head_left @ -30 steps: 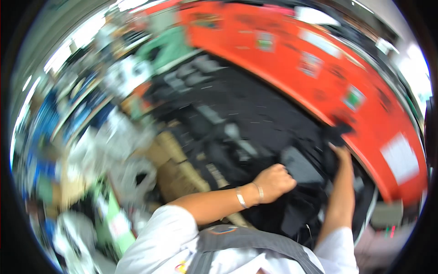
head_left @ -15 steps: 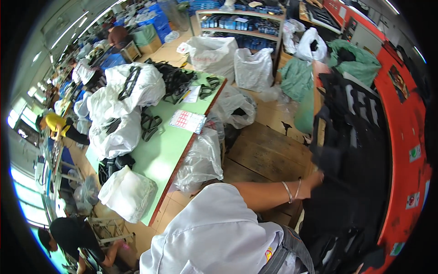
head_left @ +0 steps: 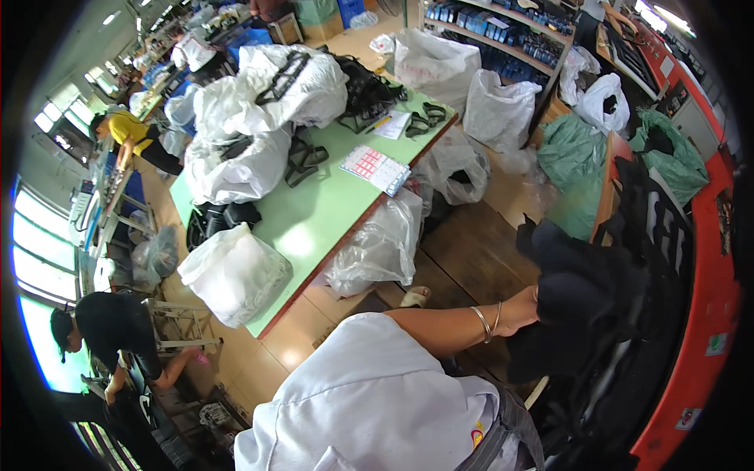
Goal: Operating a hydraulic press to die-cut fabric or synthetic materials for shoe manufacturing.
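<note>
Black sheets [head_left: 577, 282] have risen and fanned leftward since the earlier frame; they hang out past the dark pile [head_left: 597, 416], gripped by the left hand [head_left: 518, 312], whose fingers are hidden. I cannot tell the right hand's state; it is out of view. Beyond stand a green table [head_left: 306, 235] bearing white sacks [head_left: 239, 166], then a blue-stocked shelf [head_left: 503, 42].

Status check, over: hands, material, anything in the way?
Left hand holding black sheet material, fingertips hidden by it. Right hand out of view. Red panel bounds the right side; green-topped table stands off left.
</note>
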Motion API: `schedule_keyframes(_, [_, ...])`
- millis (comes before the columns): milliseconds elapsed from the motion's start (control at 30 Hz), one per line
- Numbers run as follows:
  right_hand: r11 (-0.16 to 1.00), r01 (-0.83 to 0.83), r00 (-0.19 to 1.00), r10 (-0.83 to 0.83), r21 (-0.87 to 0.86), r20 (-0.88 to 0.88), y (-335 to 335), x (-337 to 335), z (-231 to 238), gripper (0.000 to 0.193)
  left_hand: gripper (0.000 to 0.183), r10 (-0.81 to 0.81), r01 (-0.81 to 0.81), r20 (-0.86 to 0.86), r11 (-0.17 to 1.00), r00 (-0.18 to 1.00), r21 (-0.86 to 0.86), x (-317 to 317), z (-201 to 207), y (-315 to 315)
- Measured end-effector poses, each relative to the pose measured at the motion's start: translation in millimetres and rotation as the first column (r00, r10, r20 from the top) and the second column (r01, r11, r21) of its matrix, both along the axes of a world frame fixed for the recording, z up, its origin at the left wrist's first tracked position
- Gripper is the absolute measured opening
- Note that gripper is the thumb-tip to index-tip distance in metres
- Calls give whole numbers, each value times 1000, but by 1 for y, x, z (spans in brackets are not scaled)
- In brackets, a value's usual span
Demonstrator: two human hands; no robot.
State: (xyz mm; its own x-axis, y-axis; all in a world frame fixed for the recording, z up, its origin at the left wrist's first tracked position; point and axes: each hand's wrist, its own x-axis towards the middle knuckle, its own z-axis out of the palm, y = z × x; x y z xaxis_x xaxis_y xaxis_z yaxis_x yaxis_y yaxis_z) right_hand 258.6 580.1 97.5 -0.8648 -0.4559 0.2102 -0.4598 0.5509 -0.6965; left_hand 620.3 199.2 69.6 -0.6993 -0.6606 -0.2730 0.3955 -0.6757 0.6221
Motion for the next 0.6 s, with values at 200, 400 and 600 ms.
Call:
schedule_keyframes(200, [984,106,889,-28,145,-458,-75,66,88,46,27,81,-83,-125,996,989,-12,-21,-40,-48])
schedule_keyframes(400, [865,-317,767,475,389,-431,-278,73,77,46,31,692,-662,111,718,714,-216,28,-71,-149])
schedule_keyframes(600, [476,-844,481,876,247,-43,-483,228,38,52,45,733,-716,433,655,524,-242,132,-144,-244])
